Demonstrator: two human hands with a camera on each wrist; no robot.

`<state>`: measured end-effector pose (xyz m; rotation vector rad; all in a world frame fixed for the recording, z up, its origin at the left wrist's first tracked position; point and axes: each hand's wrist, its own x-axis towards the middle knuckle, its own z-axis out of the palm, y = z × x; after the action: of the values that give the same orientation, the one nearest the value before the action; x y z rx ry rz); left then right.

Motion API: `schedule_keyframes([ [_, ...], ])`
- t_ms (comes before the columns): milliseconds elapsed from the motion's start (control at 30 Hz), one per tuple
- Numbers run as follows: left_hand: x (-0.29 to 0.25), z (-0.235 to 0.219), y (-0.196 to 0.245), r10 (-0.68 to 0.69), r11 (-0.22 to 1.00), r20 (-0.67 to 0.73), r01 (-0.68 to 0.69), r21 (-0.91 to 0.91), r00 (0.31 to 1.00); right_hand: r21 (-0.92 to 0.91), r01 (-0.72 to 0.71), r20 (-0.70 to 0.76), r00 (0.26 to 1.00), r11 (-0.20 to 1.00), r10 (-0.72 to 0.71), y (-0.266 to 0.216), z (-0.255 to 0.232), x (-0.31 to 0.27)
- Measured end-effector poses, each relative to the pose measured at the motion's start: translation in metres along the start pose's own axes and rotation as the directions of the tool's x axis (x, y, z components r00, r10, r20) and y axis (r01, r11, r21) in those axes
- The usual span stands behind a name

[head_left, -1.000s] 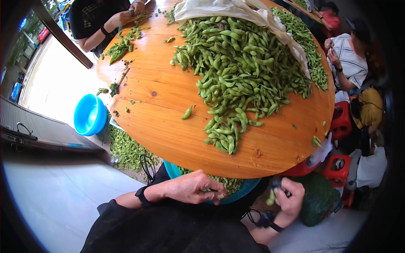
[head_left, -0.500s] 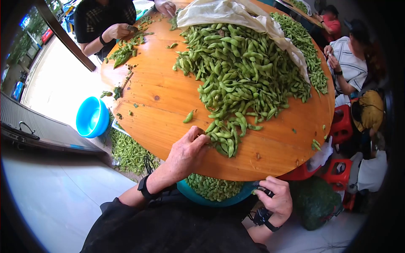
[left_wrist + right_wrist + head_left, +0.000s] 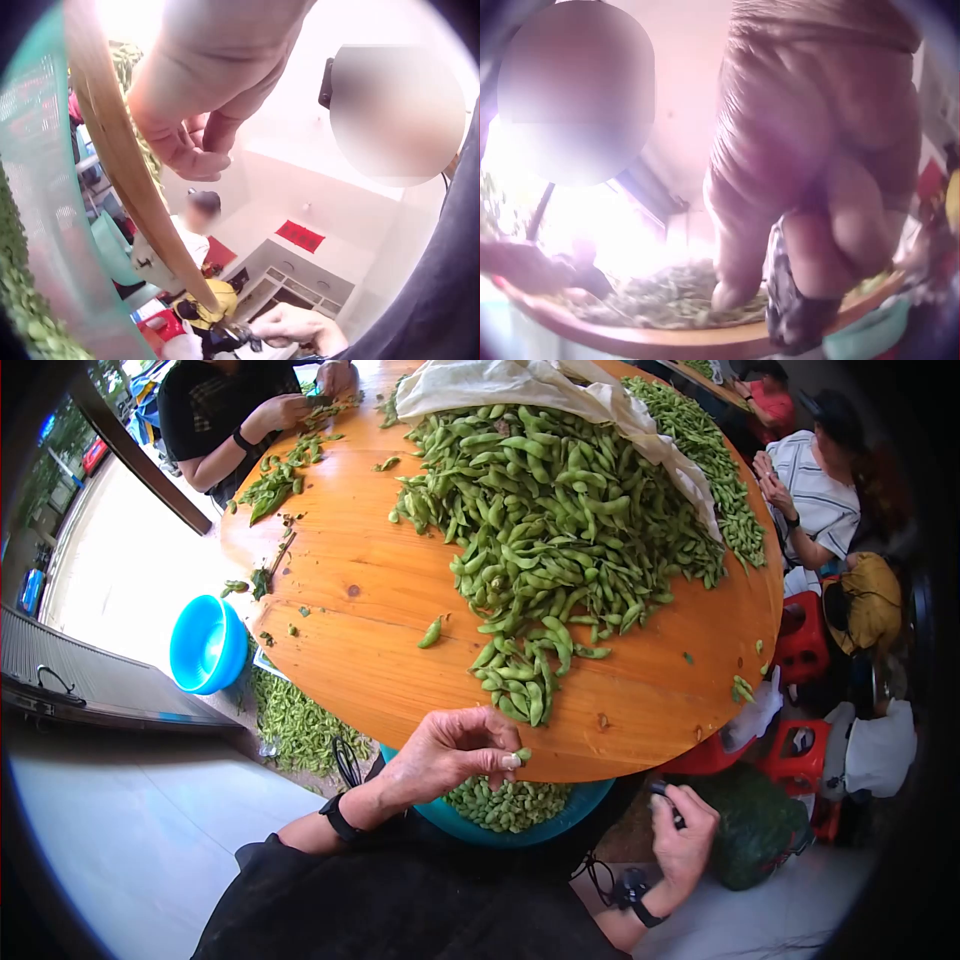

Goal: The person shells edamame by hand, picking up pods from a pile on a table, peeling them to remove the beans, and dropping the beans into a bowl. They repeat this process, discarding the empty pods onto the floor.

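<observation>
My left hand (image 3: 448, 756) is over the table's near edge, pinching a green soybean pod (image 3: 523, 755) between thumb and fingertips. In my right hand (image 3: 686, 836), off to the right of the basin, the fingers curl round a small dark tool (image 3: 786, 304); I cannot tell its kind. Under the table edge sits a teal basin (image 3: 590, 805) that holds many small green beans (image 3: 508, 806). A big heap of soybean pods (image 3: 570, 520) covers the middle of the round wooden table (image 3: 370, 650), with a small cluster of pods (image 3: 518, 678) at its near end.
A pale cloth (image 3: 480, 388) lies over the back of the heap. On the left stand a blue basin (image 3: 208, 645) and a floor pile of pods (image 3: 300, 725). To my right are a dark green sack (image 3: 750, 828) and red stools (image 3: 800, 755). Other people sit around the table.
My left hand reached from over the basin to the small cluster, then drew back with a pod. The pod seen in my right hand earlier no longer shows; that hand has moved right.
</observation>
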<state>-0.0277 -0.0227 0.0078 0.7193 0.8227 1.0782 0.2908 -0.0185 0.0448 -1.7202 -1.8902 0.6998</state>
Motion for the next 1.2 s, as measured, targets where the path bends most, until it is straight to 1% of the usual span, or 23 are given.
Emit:
schedule_keyframes([
  [33,0.0,0.003,-0.005,0.011,0.996,0.04,-0.008,-0.085,0.999,0.101,0.181,-0.011,0.983,0.978,-0.181,-0.005,0.017,0.005],
  [100,0.001,0.002,-0.016,0.025,0.995,0.075,-0.017,-0.102,0.997,0.35,0.254,0.043,0.957,0.902,-0.286,-0.024,0.05,0.011],
  [133,0.001,0.004,-0.018,0.033,0.996,0.071,-0.027,-0.084,0.997,0.495,0.149,0.147,0.957,0.856,-0.251,-0.035,0.063,0.013],
  [167,0.0,0.005,-0.02,0.041,0.997,0.064,-0.036,-0.066,0.997,0.644,-0.065,0.286,0.945,0.762,-0.16,-0.052,0.07,0.015],
  [233,-0.001,0.009,-0.022,0.067,0.997,0.033,-0.065,-0.048,0.997,0.783,-0.245,0.369,0.923,0.572,-0.11,-0.064,0.086,0.016],
  [333,-0.002,0.009,-0.023,0.106,0.994,-0.024,-0.106,-0.022,0.994,0.798,-0.273,0.396,0.91,0.537,-0.125,-0.066,0.089,0.021],
  [467,0.001,0.013,-0.024,0.147,0.989,-0.025,-0.147,0.004,0.989,0.774,-0.285,0.417,0.902,0.566,-0.115,-0.062,0.092,0.023],
  [567,0.004,0.012,-0.029,0.172,0.984,-0.041,-0.173,-0.036,0.984,0.764,-0.218,0.377,0.915,0.608,-0.145,-0.061,0.095,0.026],
  [633,0.003,0.009,-0.026,0.182,0.98,-0.045,-0.186,-0.078,0.982,0.822,-0.275,0.401,0.901,0.498,-0.165,-0.061,0.095,0.026],
  [667,0.002,0.005,-0.021,0.076,0.987,-0.009,-0.077,-0.14,0.997,0.823,-0.276,0.403,0.9,0.497,-0.167,-0.06,0.095,0.027],
  [700,0.002,0.003,-0.017,-0.028,0.98,0.034,0.034,-0.198,0.999,0.847,-0.349,0.442,0.882,0.4,-0.166,-0.057,0.096,0.027],
  [733,0.003,0.002,-0.017,-0.028,0.98,0.033,0.034,-0.198,0.999,0.858,-0.419,0.48,0.861,0.298,-0.17,-0.056,0.097,0.027],
  [800,0.005,0.003,-0.017,-0.077,0.867,0.172,0.151,-0.475,0.982,0.871,-0.402,0.458,0.872,0.282,-0.173,-0.057,0.098,0.025],
  [833,0.005,0.004,-0.017,-0.076,0.867,0.171,0.15,-0.474,0.982,0.884,-0.384,0.436,0.883,0.267,-0.175,-0.059,0.099,0.024],
  [867,0.005,0.005,-0.017,-0.083,0.891,0.122,0.129,-0.436,0.989,0.884,-0.385,0.437,0.882,0.266,-0.176,-0.062,0.098,0.025],
  [933,0.004,0.007,-0.019,-0.089,0.912,0.074,0.111,-0.395,0.993,0.773,-0.174,0.331,0.931,0.61,-0.154,-0.07,0.095,0.026],
  [967,0.002,0.007,-0.023,-0.038,0.973,0.027,0.043,-0.229,0.999,0.773,-0.174,0.33,0.932,0.61,-0.152,-0.071,0.096,0.025],
  [1000,0.001,0.007,-0.026,0.022,0.998,-0.01,-0.022,-0.053,1.0,0.733,-0.1,0.277,0.947,0.673,-0.161,-0.071,0.098,0.022],
  [1033,0.0,0.008,-0.026,0.021,0.998,-0.009,-0.021,-0.054,1.0,0.683,-0.027,0.226,0.958,0.73,-0.176,-0.071,0.099,0.02],
  [1067,-0.001,0.009,-0.026,0.251,0.895,-0.002,-0.231,0.38,0.968,0.605,0.03,0.199,0.962,0.796,-0.188,-0.07,0.099,0.02],
  [1100,-0.003,0.009,-0.026,0.442,0.575,0.102,-0.369,0.73,0.891,0.606,0.029,0.201,0.962,0.795,-0.188,-0.07,0.1,0.019],
  [1133,-0.001,0.011,-0.032,0.572,0.426,0.147,-0.446,0.787,0.807,0.584,0.072,0.165,0.965,0.809,-0.205,-0.072,0.101,0.018],
  [1200,-0.003,0.013,-0.028,0.541,0.465,0.132,-0.427,0.775,0.83,0.56,0.116,0.128,0.966,0.82,-0.224,-0.073,0.105,0.017],
])
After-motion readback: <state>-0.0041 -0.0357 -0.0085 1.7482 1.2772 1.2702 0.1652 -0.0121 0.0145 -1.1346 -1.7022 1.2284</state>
